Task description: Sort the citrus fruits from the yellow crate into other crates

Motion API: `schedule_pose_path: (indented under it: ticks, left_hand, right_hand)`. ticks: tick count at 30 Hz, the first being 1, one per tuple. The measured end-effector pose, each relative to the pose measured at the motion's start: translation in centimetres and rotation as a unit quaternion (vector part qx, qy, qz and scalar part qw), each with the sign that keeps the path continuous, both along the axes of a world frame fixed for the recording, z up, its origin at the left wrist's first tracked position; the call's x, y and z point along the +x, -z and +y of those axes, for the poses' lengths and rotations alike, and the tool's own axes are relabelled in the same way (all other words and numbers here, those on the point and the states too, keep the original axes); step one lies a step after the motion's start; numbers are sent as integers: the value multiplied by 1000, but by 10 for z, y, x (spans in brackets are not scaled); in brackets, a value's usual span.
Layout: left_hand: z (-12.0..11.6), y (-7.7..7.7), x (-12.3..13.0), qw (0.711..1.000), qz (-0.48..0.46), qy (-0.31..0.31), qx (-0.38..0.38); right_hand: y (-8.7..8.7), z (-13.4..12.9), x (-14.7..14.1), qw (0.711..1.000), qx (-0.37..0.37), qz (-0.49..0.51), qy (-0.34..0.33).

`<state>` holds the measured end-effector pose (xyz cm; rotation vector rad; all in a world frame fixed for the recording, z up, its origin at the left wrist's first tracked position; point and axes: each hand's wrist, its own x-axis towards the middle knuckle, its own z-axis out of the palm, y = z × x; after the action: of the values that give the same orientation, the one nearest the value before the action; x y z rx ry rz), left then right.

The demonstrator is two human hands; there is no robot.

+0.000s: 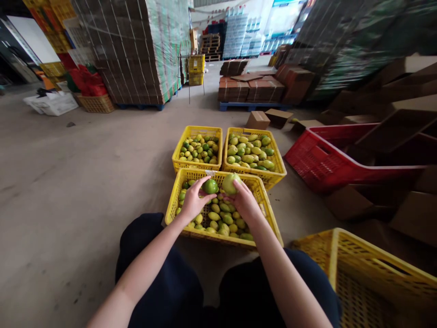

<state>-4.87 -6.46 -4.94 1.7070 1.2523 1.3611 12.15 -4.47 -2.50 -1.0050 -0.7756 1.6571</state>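
Note:
Above the front yellow crate (pixel 223 239), my left hand (pixel 195 200) is closed round a dark green fruit (pixel 210 186). Beside it, my right hand (pixel 244 200) grips a larger pale green fruit (pixel 231 183). The two fruits are held side by side, a small gap between them. Under my hands the crate holds many yellow-green fruits (pixel 223 218). Behind it stand a back left crate (pixel 197 129) of small green and yellow fruits and a back right crate (pixel 282 166) of longer, larger ones.
A yellow crate (pixel 336 255) stands by my right knee. Farther right are a red crate (pixel 317 159) and open cardboard boxes (pixel 416 214). Flattened cartons (pixel 251 89) lie on a blue pallet ahead. Wrapped stacks (pixel 119 50) rise at the back, and bare floor (pixel 85 182) shows at the left.

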Motion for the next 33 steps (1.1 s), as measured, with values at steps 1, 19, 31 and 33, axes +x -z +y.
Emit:
schedule_pose_path:
  ticks: [1, 19, 31, 33]
  left_hand:
    - [-2, -2, 0, 1000, 17, -13, 15]
    - [-9, -5, 2, 985, 117, -57, 112]
    - [-8, -9, 2, 998, 31, -51, 19]
    - [-6, -9, 3, 998, -34, -28, -39]
  right_hand:
    - [0, -1, 0, 998, 46, -44, 17]
    - [6, -5, 3, 947, 234, -216, 31]
    - [-4, -9, 0, 973, 161, -161, 30]
    - [-7, -10, -1, 980, 126, -155, 10]
